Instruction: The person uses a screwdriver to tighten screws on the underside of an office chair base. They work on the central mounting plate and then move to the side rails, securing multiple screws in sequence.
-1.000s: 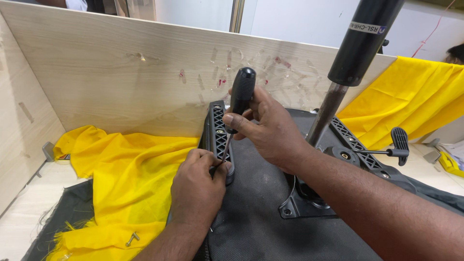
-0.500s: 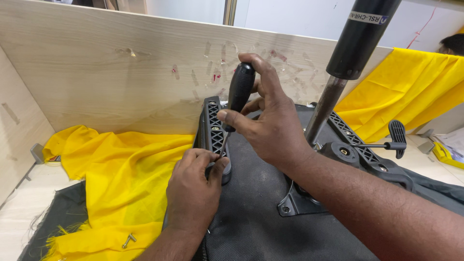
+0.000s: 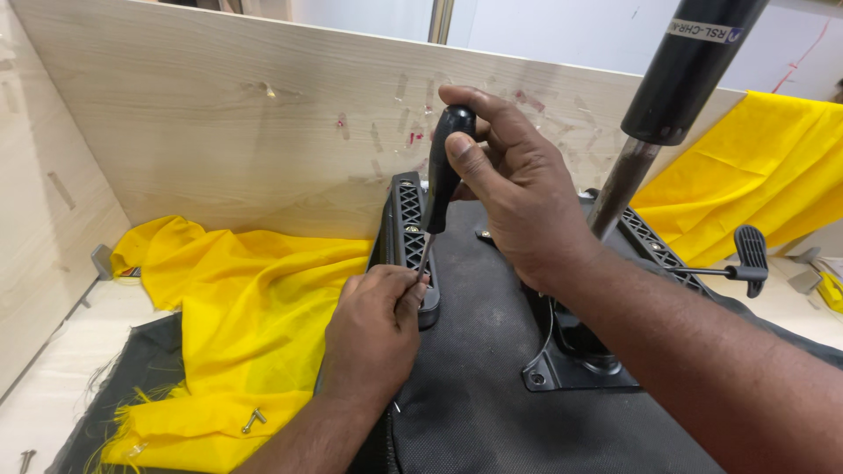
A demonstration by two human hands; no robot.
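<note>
Below us, our right hand (image 3: 518, 189) was wrapped shut around the black handle of a screwdriver (image 3: 442, 171), thumb pressed on its front, holding it nearly upright. Its thin metal shaft ran down to a black latticed plastic bracket (image 3: 409, 219) fixed along the edge of an upturned chair seat (image 3: 492, 369) covered in dark fabric. Our left hand (image 3: 373, 329) was curled closed at the foot of the shaft, fingertips pinching the tip against the bracket; we could not tell whether a screw lay under them. Just right of the hands, a black gas cylinder (image 3: 680, 79) rose from a metal mounting plate (image 3: 571, 373) on the seat, and a black lever (image 3: 746, 254) stuck out to the right. Yellow cloth (image 3: 237, 316) lay crumpled to the left on the pale worktop (image 3: 53, 395), with a loose screw (image 3: 254, 420) on it. A light wooden panel (image 3: 219, 132) stood behind everything.
</note>
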